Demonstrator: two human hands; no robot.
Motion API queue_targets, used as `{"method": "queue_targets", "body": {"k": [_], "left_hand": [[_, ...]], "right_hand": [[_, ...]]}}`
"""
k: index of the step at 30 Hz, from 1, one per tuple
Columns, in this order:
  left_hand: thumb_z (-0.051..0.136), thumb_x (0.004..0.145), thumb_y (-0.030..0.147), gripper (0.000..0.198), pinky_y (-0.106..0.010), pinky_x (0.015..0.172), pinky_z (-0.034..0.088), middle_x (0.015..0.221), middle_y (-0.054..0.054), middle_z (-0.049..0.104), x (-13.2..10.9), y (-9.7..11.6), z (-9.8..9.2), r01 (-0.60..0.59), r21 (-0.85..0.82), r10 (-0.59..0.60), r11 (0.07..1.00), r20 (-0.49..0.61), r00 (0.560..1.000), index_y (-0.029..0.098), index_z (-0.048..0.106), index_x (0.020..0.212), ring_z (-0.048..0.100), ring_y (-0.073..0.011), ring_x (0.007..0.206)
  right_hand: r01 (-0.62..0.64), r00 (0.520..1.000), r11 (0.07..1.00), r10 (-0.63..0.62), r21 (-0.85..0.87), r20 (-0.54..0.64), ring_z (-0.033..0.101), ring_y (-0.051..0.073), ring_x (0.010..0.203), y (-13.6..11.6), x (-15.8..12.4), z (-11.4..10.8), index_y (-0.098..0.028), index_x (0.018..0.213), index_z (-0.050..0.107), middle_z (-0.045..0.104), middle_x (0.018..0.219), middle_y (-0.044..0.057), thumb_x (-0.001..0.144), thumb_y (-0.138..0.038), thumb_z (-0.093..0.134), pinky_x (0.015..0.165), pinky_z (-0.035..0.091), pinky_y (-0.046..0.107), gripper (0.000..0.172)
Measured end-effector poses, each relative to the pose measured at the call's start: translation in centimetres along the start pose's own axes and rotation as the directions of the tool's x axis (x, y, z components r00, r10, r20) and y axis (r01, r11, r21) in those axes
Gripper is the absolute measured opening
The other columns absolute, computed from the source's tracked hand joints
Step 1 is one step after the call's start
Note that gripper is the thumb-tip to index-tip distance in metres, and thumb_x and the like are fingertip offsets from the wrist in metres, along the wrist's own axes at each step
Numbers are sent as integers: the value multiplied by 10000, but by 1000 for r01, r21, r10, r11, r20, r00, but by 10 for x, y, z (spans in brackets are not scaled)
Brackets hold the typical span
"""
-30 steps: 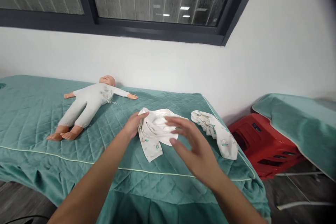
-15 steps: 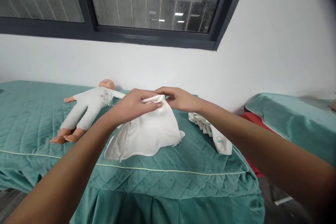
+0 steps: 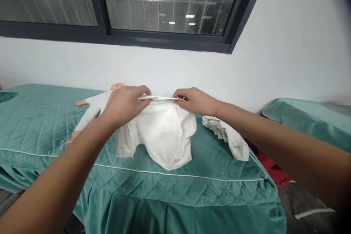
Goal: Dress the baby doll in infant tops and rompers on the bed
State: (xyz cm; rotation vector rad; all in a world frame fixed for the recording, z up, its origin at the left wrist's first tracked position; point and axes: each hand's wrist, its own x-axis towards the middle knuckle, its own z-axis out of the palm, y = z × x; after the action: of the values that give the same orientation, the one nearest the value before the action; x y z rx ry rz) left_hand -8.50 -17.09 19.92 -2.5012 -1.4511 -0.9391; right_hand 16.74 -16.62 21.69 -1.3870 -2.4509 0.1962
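Note:
My left hand [image 3: 124,102] and my right hand [image 3: 193,100] each pinch the top edge of a small white baby garment [image 3: 160,131] and hold it stretched between them above the bed. Its lower part hangs down and rests on the green quilted bedcover [image 3: 41,124]. A baby doll in a pale suit [image 3: 91,111] lies on its back behind my left hand, partly hidden by my forearm. A second white printed garment [image 3: 229,137] lies crumpled on the bed to the right of my right hand.
The bed stands against a white wall under a dark-framed window [image 3: 164,7]. A red plastic stool [image 3: 270,166] sits on the floor right of the bed. Another green-covered bed [image 3: 309,117] is at the far right.
A second ago my hands were reaching for the garment lying on the bed. Both then gripped and lifted it, and now they have pulled apart, spreading its top edge.

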Motion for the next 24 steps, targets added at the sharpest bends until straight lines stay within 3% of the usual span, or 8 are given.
{"method": "queue_targets", "body": {"k": [3, 7, 9, 12, 15, 19, 22, 24], "left_hand": [[480, 884, 292, 233, -321, 729, 452, 1051, -40, 706, -9, -11, 16, 101, 118, -89, 988, -98, 991, 235, 646, 1037, 646, -235, 847], [449, 890, 257, 250, -330, 735, 453, 1077, -59, 694, -24, -28, 50, 235, 29, -226, 972, -188, 956, 236, 596, 1091, 648, -262, 911], [462, 878, 255, 248, -330, 757, 458, 1039, -58, 704, -30, -37, 66, 280, -117, -297, 953, -166, 940, 231, 594, 1086, 646, -264, 927], [488, 857, 264, 234, -306, 790, 468, 1027, -42, 713, -36, -47, 79, 328, -358, -396, 874, -138, 908, 221, 613, 1050, 638, -238, 951], [529, 847, 331, 224, -277, 800, 467, 981, -21, 717, -38, -49, 75, 360, -454, -459, 815, -127, 879, 213, 652, 992, 623, -215, 942], [512, 873, 439, 313, -274, 820, 461, 994, -5, 726, -27, -50, 60, 331, -460, -380, 824, -16, 925, 226, 683, 1027, 626, -204, 928], [491, 884, 472, 355, -310, 848, 462, 1031, -32, 729, -9, -58, 64, 350, -327, -321, 878, 138, 937, 236, 687, 1062, 635, -234, 968], [483, 888, 462, 361, -365, 861, 467, 1052, -71, 720, -1, -61, 81, 358, -129, -331, 925, 190, 924, 239, 682, 1091, 634, -278, 993]], "right_hand": [[-106, 990, 942, 70, -319, -124, 569, 173, 766, 9, -11, 1, -184, 917, 649, 672, 883, 46, 920, -207, 396, 661, 356, 279, 254], [-205, 968, 849, 102, -486, -231, 584, 209, 836, 26, -34, 11, -194, 925, 638, 676, 946, 63, 898, -193, 401, 632, 347, 286, 238], [-236, 953, 869, 120, -435, -277, 590, 220, 910, 38, -45, 17, -199, 956, 647, 679, 1003, 62, 884, -192, 414, 671, 378, 291, 243], [-291, 905, 947, 225, -139, -362, 607, 196, 906, 58, -62, 25, -202, 977, 665, 693, 998, 37, 851, -174, 422, 754, 420, 291, 276], [-315, 821, 934, 358, 170, -444, 618, 185, 878, 72, -78, 28, -202, 958, 683, 700, 949, 21, 809, -182, 440, 773, 439, 281, 286], [-412, 692, 855, 519, 316, -502, 609, 193, 788, 84, -91, 26, -203, 1003, 692, 699, 916, 37, 794, -249, 482, 705, 451, 283, 300], [-492, 711, 824, 566, 281, -417, 606, 204, 764, 97, -87, 33, -186, 1077, 678, 703, 898, 55, 800, -255, 478, 706, 464, 301, 348], [-526, 744, 827, 560, 198, -364, 620, 225, 859, 106, -78, 49, -176, 1120, 661, 703, 979, 73, 824, -238, 446, 787, 476, 329, 372]]}}
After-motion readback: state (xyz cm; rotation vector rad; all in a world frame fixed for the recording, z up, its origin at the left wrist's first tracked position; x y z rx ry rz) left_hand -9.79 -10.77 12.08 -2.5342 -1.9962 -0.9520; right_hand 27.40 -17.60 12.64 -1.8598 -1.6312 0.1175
